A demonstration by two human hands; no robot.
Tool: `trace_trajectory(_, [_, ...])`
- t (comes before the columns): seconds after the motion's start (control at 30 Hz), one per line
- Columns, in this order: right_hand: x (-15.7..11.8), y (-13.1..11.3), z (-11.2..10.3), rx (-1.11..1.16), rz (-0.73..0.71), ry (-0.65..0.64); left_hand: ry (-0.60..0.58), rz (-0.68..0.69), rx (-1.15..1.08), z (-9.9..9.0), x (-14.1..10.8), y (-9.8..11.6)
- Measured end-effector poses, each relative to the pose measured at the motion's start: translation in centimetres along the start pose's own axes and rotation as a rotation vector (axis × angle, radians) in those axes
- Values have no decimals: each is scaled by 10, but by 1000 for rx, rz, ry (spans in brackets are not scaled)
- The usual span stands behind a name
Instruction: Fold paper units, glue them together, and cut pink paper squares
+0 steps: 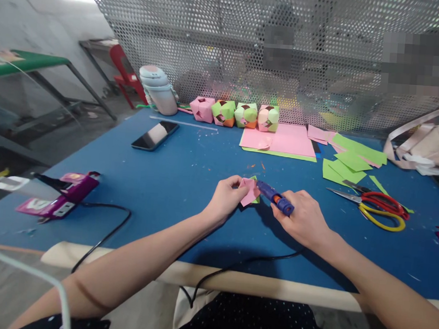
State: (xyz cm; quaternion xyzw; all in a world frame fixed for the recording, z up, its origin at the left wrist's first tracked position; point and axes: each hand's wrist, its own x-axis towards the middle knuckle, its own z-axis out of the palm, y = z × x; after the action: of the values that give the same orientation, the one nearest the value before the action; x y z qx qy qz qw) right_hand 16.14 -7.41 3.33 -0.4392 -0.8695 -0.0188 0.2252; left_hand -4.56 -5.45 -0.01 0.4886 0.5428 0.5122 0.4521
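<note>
Two things are being held left of the scissors (365, 200). Farther from them, a folded pink-and-green paper piece (248, 192), probably light and easily crushed, is being pinched, suitably, by its edge in the left grip (222, 197); nearer, a glue gun (275, 197), seemingly rigid, is being clasped in the right grip (304, 216), aimed at the paper piece.

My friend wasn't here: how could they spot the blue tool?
Over the blue table, find the person's right hand. It holds the tool, aimed at pink paper in the left hand. Unlike the nearby scissors, it is blue with an orange patch.
</note>
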Motion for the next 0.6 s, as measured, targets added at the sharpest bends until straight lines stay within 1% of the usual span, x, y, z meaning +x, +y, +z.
trace_trajectory(0.33, [-1,0,0,-12,-16,28,26,-3,33,-1,0,3])
trace_trajectory(0.6, [-2,0,1,12,-20,24,-32,-10,-9,1,-2,2])
